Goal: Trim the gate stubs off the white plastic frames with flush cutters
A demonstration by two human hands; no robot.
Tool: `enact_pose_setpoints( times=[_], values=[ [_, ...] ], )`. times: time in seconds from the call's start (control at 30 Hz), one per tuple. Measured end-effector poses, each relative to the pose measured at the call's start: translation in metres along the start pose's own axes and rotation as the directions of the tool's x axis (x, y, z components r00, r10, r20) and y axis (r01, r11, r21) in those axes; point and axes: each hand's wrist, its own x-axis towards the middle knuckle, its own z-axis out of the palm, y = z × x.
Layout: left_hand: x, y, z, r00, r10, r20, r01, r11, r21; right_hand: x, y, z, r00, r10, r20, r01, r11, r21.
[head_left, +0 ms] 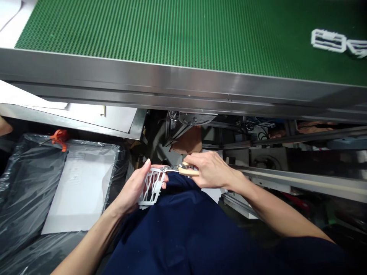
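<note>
My left hand is closed around a white plastic slatted frame, thumb along its upper left side and fingers behind it. In my right hand is a pair of cutting pliers with pale yellow handles. The jaws point left and meet the upper right corner of the white frame. Whether the blades are closed on the plastic is too small to tell. Both hands are held over my lap, in front of the conveyor's edge.
A green ribbed conveyor belt with a metal side rail runs across the top. Two white plastic parts lie on its right end. At left stand a paper-covered metal table and a plastic-wrapped stack with orange-handled scissors.
</note>
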Motion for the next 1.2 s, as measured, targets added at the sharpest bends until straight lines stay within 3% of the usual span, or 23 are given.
enact_pose_setpoints(
  times=[0.17,0.37,0.5,0.9,1.07,1.2],
  values=[
    [0.001,-0.001,0.001,0.997,-0.05,0.06,0.054,0.997,-0.054,0.002,-0.005,0.001,0.99,0.123,-0.072,-0.094,0.944,0.316],
    [0.002,-0.001,0.009,0.989,-0.148,0.024,0.147,0.989,0.018,0.027,-0.019,0.008,0.987,-0.05,-0.153,0.133,0.785,0.605],
    [0.002,-0.003,0.01,0.993,-0.113,0.024,0.111,0.992,0.066,0.039,-0.022,0.011,0.986,-0.143,-0.084,0.165,0.801,0.575],
    [0.007,-0.009,0.003,0.994,-0.109,0.019,0.103,0.977,0.189,0.046,-0.022,0.007,0.969,-0.246,-0.014,0.228,0.874,0.429],
    [0.007,-0.008,0.004,0.991,-0.133,0.007,0.133,0.99,0.056,0.042,-0.014,0.01,0.987,-0.162,-0.022,0.153,0.867,0.475],
    [0.008,-0.004,0.003,0.986,-0.168,0.005,0.168,0.984,-0.064,0.036,-0.005,0.013,0.997,0.027,-0.07,0.01,0.876,0.482]
  ],
)
